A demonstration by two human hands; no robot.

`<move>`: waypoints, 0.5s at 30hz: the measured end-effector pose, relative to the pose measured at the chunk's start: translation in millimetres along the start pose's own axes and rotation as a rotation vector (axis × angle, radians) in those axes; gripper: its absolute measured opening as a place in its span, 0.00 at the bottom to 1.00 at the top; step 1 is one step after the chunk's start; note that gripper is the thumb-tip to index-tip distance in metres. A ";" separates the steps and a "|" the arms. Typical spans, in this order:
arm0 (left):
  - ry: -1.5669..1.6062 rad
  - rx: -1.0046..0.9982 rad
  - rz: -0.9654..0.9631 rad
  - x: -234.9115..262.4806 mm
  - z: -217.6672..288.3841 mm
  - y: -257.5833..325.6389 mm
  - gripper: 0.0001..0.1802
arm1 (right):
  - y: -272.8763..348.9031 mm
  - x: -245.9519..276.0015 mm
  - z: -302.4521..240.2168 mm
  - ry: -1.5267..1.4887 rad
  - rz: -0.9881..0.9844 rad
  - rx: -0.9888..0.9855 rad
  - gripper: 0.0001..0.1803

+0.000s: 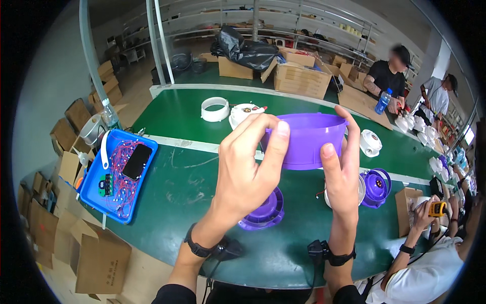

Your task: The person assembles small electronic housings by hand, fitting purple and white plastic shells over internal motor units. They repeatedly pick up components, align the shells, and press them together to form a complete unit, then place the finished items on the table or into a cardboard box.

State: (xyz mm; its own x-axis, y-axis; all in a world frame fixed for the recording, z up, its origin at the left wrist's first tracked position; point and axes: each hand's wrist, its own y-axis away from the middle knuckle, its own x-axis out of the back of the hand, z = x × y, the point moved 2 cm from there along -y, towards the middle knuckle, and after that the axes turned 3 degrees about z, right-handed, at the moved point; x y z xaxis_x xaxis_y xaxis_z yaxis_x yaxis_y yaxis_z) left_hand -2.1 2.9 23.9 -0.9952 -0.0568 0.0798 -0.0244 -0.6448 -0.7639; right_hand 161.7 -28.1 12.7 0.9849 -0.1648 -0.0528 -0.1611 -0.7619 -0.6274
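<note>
A purple round plastic housing ring (311,139) is held up above the green table between my two hands. My left hand (253,157) grips its left side, thumb on the near wall. My right hand (341,162) pinches the right side, with thumb in front and the other fingers behind. Below, partly hidden by my left forearm, a purple round base part (266,210) lies on the table. Near my right wrist sits another purple housing (374,187) with a ring handle. A white round part (361,191) is mostly covered by that wrist.
On the left, a blue tray (134,205) holds thin wires, a black phone (137,162) and a green circuit board (106,185). White rings (215,109) and housings (371,143) stand further back. Co-workers sit on the right, one holding a yellow power tool (438,209) beside a cardboard box (405,213).
</note>
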 end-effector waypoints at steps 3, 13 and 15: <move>-0.016 -0.036 -0.005 3.4 -0.4 -1.8 0.12 | 1.7 -3.4 -1.3 0.028 0.019 -0.013 0.40; -0.137 -0.128 -0.010 1.5 8.3 -0.1 0.12 | 1.1 -0.2 -1.7 -0.006 -0.004 -0.158 0.37; -0.142 -0.123 -0.014 2.2 10.1 0.0 0.12 | 0.9 -0.3 0.2 -0.011 -0.009 -0.144 0.36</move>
State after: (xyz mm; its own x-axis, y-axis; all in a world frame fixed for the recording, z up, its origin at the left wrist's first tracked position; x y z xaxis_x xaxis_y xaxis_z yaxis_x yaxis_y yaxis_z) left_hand -3.4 -4.9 30.5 -0.9716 -0.1607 0.1738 -0.0583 -0.5492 -0.8337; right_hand 161.3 -28.6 11.9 0.9869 -0.1511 -0.0564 -0.1586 -0.8455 -0.5099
